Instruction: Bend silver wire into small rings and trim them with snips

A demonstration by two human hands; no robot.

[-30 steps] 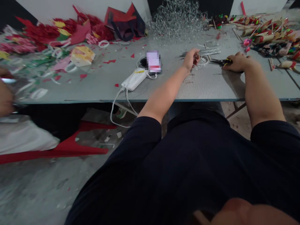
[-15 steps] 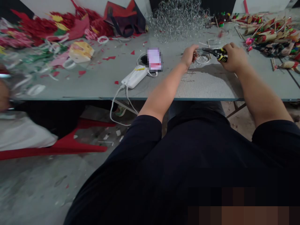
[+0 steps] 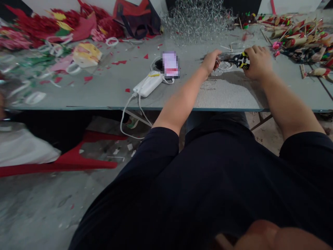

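My right hand is closed around yellow-and-black handled pliers, whose jaws point left towards my other hand. My left hand is closed in a pinch on thin wire, and ends of it stick out to the left of the fingers. Between the hands, a loose coil of shiny wire lies on the grey table. The pliers' tips are close to the left fingers; blur hides whether they grip the wire.
A tangled heap of silvery wire stands behind my hands. To the left are a white power strip, a phone and red artificial flowers. Small bamboo crafts are piled right. A person sits on a red chair at far left.
The pliers have shifted slightly left and turned a little in my right hand, nearer the left fingers. Wire ends now show left of my left hand. The view has moved slightly.
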